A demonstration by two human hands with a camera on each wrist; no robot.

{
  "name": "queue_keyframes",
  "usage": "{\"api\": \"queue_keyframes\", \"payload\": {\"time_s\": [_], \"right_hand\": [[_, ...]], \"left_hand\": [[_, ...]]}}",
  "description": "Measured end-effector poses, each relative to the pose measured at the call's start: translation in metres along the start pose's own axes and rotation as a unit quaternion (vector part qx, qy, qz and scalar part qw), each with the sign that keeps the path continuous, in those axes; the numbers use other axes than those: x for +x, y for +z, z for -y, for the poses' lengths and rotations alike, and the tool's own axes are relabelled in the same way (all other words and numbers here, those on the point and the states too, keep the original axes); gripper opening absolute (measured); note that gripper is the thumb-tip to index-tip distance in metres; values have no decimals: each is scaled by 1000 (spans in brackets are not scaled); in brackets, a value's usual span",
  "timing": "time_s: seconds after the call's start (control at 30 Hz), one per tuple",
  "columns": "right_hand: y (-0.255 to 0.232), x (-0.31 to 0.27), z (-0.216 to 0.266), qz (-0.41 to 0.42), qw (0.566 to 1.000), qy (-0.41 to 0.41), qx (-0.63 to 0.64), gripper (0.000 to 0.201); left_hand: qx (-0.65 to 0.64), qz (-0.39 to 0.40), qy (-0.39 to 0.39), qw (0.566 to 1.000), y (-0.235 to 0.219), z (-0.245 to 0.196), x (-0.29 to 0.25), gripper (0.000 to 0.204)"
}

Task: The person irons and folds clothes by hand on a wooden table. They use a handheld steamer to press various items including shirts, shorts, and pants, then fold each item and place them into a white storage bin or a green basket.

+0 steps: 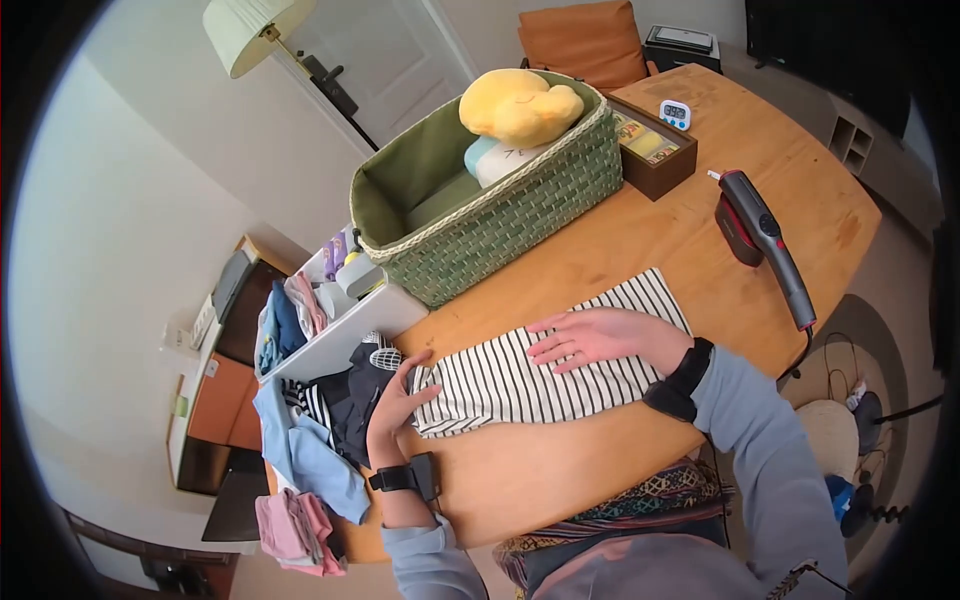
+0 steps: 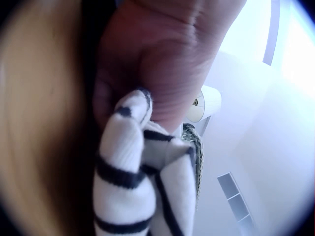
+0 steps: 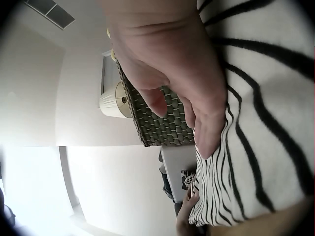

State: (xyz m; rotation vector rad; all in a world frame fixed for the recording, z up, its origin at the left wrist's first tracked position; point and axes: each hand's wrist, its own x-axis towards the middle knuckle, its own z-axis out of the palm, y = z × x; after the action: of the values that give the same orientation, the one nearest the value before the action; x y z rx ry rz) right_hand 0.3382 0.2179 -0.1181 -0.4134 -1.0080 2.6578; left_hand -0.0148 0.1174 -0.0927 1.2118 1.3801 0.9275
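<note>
A white garment with black stripes [image 1: 540, 385] lies folded into a long strip on the wooden table, its exact kind hidden by the folds. At its left end my left hand [image 1: 395, 405] pinches the edge between thumb and fingers. Close up in the left wrist view, the bunched striped cloth [image 2: 123, 187] runs into the palm of that hand [image 2: 162, 64]. My right hand [image 1: 605, 340] rests on the garment's right part with its fingers stretched out, and the right wrist view shows that hand [image 3: 182, 73] along the wrinkled cloth.
Behind the garment stands a green woven basket [image 1: 500, 235] with plush toys [image 1: 520, 105]. A white bin [image 1: 345, 335] and a dark garment [image 1: 350, 405], blue clothing [image 1: 310, 455] and a pink folded stack [image 1: 295, 530] are at left. A handheld steamer [image 1: 765, 235] lies at right.
</note>
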Motion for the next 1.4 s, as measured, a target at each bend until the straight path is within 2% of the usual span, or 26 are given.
{"api": "queue_keyframes", "payload": {"time_s": [0.13,0.17,0.23,0.27,0.33,0.4,0.43,0.47,0.5,0.53,0.57,0.6,0.67,0.7,0.73,0.8,0.83,0.87,0.93,1.0,1.07,1.17,1.23,1.27,1.33,1.4], "right_hand": [[-6,2,-7,-1,1000,-12,23,49],[-1,1,-6,-13,1000,-15,5,49],[0,-1,-6,28,999,-25,-18,49],[2,-3,-5,64,996,-32,-48,50],[10,-2,-6,94,994,-21,-47,51],[16,-1,-12,116,990,-10,-78,54],[21,1,-16,68,997,10,-40,50],[23,-1,-15,71,997,6,-37,50],[24,-5,-13,92,994,-35,56,45],[25,-7,-11,112,980,-77,148,42],[27,1,-10,-17,976,-135,171,36],[24,-1,-8,-16,974,-141,174,36],[19,-7,-3,-51,967,-147,200,40],[11,2,-7,-62,970,-135,191,43],[0,15,-14,-30,970,-160,180,41],[9,4,-13,-84,967,-239,27,45],[12,-1,-12,-160,962,-216,-47,48],[13,-3,-11,-158,963,-214,-46,48],[13,-6,-9,-259,914,-192,-248,46],[10,-2,-11,-261,914,-173,-258,45],[4,10,-17,-292,889,-162,-312,42],[6,6,-16,-279,910,-166,-259,44],[8,2,-11,-272,921,-150,-237,44],[8,1,-9,-265,931,-132,-214,44],[9,1,-9,-277,929,-128,-210,43],[10,-2,-8,-271,935,-148,-175,42]], "left_hand": [[46,-15,-30,998,5,-12,4,65],[214,-52,-4,975,0,-12,8,64],[492,-149,10,858,7,-26,7,61],[500,-147,7,854,26,-47,3,61],[509,-228,75,827,74,-87,-1,57],[464,-199,100,857,132,-118,-1,57],[466,-157,139,859,151,-119,4,60],[420,-95,143,891,167,-116,12,62],[378,-47,141,914,181,-111,17,63],[382,-45,141,912,193,-110,18,63],[331,-9,89,939,204,-112,18,64],[279,28,36,959,211,-113,19,65],[284,26,66,956,201,-92,28,63],[330,-27,150,932,197,-82,30,62],[369,-79,234,896,192,-75,29,61],[402,-73,222,885,185,-70,22,58],[490,-60,228,839,182,-64,20,58],[573,-46,231,785,181,-59,16,58],[575,-22,194,794,184,-49,11,58],[615,-5,196,764,186,-42,9,58],[611,1,196,767,181,-37,12,58],[620,26,188,761,174,-41,15,58],[479,54,172,859,161,-48,18,57],[481,59,175,857,155,-48,20,57],[328,-113,92,933,136,-39,22,55],[331,-131,117,927,128,-38,21,51]]}}
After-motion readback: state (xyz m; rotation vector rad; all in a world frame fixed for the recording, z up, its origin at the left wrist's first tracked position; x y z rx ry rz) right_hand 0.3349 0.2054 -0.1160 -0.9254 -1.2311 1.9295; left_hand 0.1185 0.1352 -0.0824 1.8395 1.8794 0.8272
